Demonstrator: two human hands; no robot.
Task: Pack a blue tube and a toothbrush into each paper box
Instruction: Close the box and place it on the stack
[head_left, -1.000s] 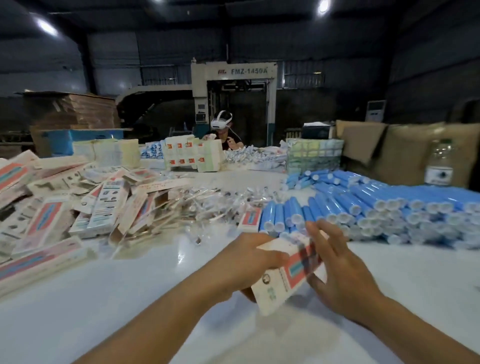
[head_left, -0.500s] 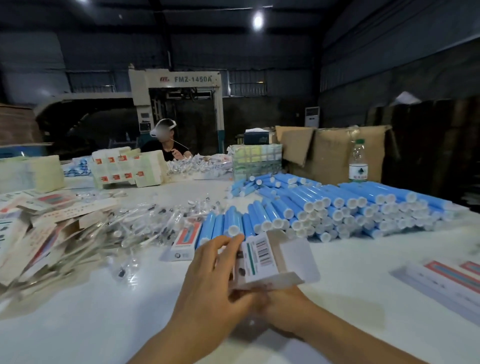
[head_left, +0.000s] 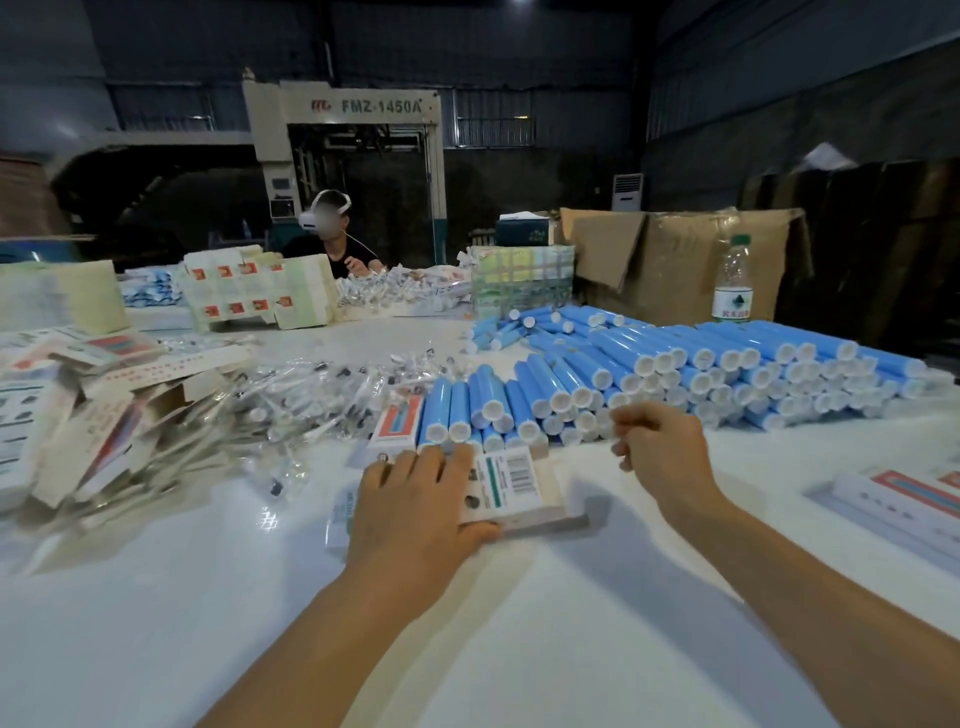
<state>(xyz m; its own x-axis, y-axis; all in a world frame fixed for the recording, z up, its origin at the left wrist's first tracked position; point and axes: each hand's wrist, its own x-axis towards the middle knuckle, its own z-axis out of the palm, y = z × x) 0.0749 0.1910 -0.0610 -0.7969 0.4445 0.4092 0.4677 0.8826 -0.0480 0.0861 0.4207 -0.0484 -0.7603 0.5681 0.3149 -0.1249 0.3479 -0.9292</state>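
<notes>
My left hand (head_left: 415, 499) grips a white paper box (head_left: 511, 486) with a barcode, holding it down on the white table (head_left: 519, 623). My right hand (head_left: 660, 447) hovers with loosely curled fingers and holds nothing, just in front of the big pile of blue tubes (head_left: 675, 369) with white caps. Wrapped toothbrushes (head_left: 291, 400) lie in a clear-plastic heap to the left of the tubes. Another box (head_left: 397, 423) with a red and blue print lies between the toothbrushes and the tubes.
Flat and folded boxes (head_left: 78, 415) are heaped at the left. Packed boxes (head_left: 904, 501) lie at the right edge. A water bottle (head_left: 733, 280) and cardboard cartons (head_left: 675, 254) stand behind the tubes. A person (head_left: 332, 244) sits across the table behind stacked cartons (head_left: 254, 296).
My right hand has let go of the box and risen toward the blue tubes. My left hand has lowered the box onto the table. The view turned right.
</notes>
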